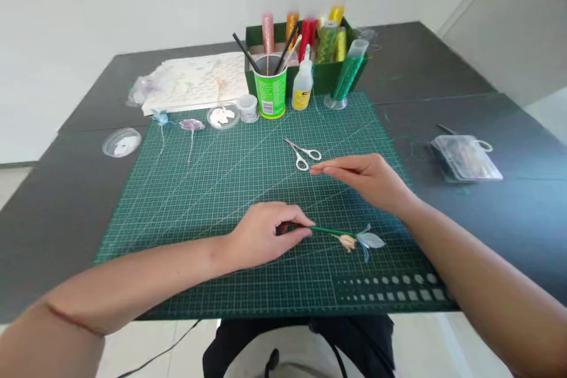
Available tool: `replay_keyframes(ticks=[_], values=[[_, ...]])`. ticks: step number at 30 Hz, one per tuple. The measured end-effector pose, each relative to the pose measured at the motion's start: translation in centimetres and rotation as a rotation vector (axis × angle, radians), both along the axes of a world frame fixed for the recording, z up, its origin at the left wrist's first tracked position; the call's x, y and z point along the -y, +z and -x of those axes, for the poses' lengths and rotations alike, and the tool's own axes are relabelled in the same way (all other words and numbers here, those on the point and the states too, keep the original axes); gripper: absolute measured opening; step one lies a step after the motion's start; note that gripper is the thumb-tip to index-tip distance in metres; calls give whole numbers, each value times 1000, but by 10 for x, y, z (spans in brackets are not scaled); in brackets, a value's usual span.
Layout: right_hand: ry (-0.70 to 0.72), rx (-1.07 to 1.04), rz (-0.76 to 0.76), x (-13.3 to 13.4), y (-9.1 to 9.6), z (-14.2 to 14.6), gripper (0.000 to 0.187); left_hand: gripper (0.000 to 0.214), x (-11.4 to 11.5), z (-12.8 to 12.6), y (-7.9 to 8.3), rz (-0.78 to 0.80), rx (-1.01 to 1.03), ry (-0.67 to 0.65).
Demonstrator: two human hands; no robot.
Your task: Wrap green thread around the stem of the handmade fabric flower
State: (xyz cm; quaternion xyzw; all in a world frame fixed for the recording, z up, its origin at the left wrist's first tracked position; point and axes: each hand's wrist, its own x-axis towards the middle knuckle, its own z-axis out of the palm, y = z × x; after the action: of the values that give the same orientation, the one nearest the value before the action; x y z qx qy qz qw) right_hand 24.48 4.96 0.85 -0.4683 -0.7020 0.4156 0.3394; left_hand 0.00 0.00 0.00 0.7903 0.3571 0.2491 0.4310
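My left hand (277, 230) is closed in a pinch on the green stem (330, 230) of a handmade flower, low over the cutting mat (212, 189). At the stem's right end sit a pale blue flower (371, 240) and a small peach flower (347, 242). My right hand (358, 174) is raised above and to the right, thumb and fingertips pressed together; anything between them is too fine to make out. Just beyond those fingertips lie small white-handled scissors (303, 153), apart from the hand as far as I can tell.
Behind stand a green can (271, 94) of brushes, a glue bottle (303, 80) and a dark green box (287, 74) of colored rolls. A blue flower (160, 118), a purple flower (192, 125) and dishes of white petals (222, 116) lie left. A clear case (465, 157) sits right.
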Motion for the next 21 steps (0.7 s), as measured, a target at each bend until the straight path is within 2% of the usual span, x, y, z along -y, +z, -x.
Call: replay_keyframes(ticks=[12, 21], values=[[-10, -28, -87, 11, 11, 3, 22, 12, -1, -1, 1, 42, -46, -56], [21, -51, -118, 14, 13, 3, 25, 13, -3, -2, 1, -28, -21, -106]])
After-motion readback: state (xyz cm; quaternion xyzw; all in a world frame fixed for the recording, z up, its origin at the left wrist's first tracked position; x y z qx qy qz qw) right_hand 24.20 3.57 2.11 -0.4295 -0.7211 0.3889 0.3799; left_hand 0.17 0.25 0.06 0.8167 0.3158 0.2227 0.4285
